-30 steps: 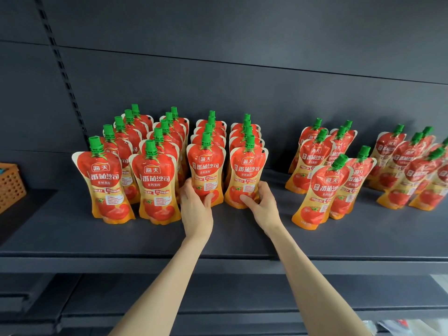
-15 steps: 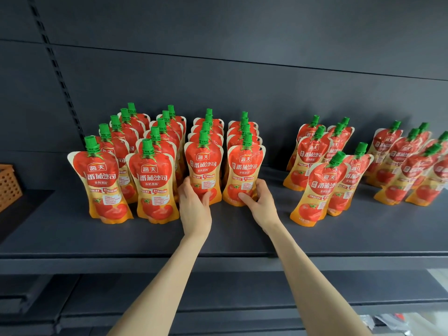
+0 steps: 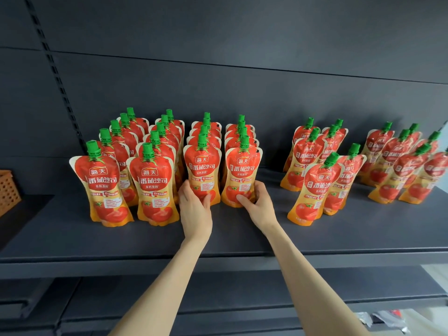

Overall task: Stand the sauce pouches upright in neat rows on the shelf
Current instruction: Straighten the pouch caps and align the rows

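Note:
Red and orange tomato sauce pouches with green caps stand on the dark shelf [image 3: 72, 238]. On the left they form several front-to-back rows. My left hand [image 3: 194, 209] grips the base of the front pouch of the third row [image 3: 202, 166]. My right hand [image 3: 257, 204] grips the base of the front pouch of the fourth row [image 3: 243, 168]. Both pouches stand upright, side by side. To the right, a looser cluster of pouches [image 3: 317, 185] leans, and a further group [image 3: 400, 166] leans at the far right.
A woven orange basket [image 3: 7, 190] sits at the left edge on a neighbouring shelf. The dark back panel [image 3: 242, 69] rises behind the pouches. A bare strip of shelf runs along the front edge. A lower shelf [image 3: 242, 299] lies beneath.
Both hands stay on the bases of the two front pouches. The hands and those pouches have shifted only slightly; the view has drifted a little.

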### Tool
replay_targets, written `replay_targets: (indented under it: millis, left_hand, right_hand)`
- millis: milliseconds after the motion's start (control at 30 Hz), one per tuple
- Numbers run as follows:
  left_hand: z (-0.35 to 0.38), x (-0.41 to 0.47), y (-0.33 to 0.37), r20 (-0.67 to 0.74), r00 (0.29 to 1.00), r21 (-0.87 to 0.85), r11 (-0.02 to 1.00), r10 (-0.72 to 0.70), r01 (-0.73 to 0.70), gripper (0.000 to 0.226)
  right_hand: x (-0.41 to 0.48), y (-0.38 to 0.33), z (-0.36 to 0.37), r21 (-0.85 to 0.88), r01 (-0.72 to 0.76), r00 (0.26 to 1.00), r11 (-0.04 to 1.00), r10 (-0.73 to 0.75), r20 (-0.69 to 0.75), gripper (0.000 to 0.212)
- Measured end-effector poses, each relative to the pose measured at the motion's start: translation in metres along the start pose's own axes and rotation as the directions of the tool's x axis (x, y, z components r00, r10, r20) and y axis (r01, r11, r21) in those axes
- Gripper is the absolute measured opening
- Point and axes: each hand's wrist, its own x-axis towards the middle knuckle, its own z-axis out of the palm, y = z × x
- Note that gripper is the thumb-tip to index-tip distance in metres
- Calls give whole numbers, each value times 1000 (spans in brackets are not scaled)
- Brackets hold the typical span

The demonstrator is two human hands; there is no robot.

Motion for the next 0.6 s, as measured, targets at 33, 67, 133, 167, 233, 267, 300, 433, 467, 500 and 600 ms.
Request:
replay_targets:
  millis: [33, 67, 133, 167, 233, 267, 300, 433, 467, 500, 600]
  left_hand:
    - [-1, -2, 1, -1, 1000, 8, 1000, 10, -10, 63]
    - [-3, -4, 2, -2, 1000, 14, 1000, 22, -22, 63]
    - [-8, -12, 3, 2, 999, 11, 999, 50, -50, 61]
    - [-11, -18, 3, 7, 997, -6, 997, 77, -77, 58]
    - [-18, -34, 2, 22, 987, -80, 984, 161, -159, 45]
    - [-21, -43, 3, 30, 978, -128, 971, 207, -202, 37]
    - [-23, -51, 5, 38, 970, -180, 957, 239, -229, 30]
    - [-17, -72, 35, 116, 951, -343, 910, 287, -233, 12]
    - [-11, -76, 45, 143, 942, -369, 899, 305, -235, 11]
    - [-3, -79, 56, 166, 931, -391, 888, 325, -241, 11]
    - [26, -89, 83, 225, 905, -428, 871, 360, -240, 18]
  right_hand:
    - [-2, 0, 0, -5, 5, 1000, 1000, -5, -14, 54]
    - [-4, 0, -1, -22, 10, 1000, 1000, -11, -29, 55]
    - [-12, 2, -5, -89, 19, 998, 996, -25, -63, 55]
    - [-18, 3, -7, -123, 23, 996, 992, -33, -85, 54]
    - [-33, 3, -16, -145, 43, 989, 988, -62, -133, 46]
    - [-42, 3, -22, -136, 52, 985, 989, -73, -155, 40]
    - [-51, 2, -29, -120, 58, 982, 991, -79, -174, 34]
    - [-78, -5, -73, -55, 73, 968, 996, -84, -236, 15]
    - [-81, -7, -86, -47, 82, 962, 996, -91, -258, 13]
    - [-83, -8, -100, -40, 93, 954, 995, -101, -282, 11]
    - [-80, -6, -142, -37, 134, 925, 990, -139, -354, 8]
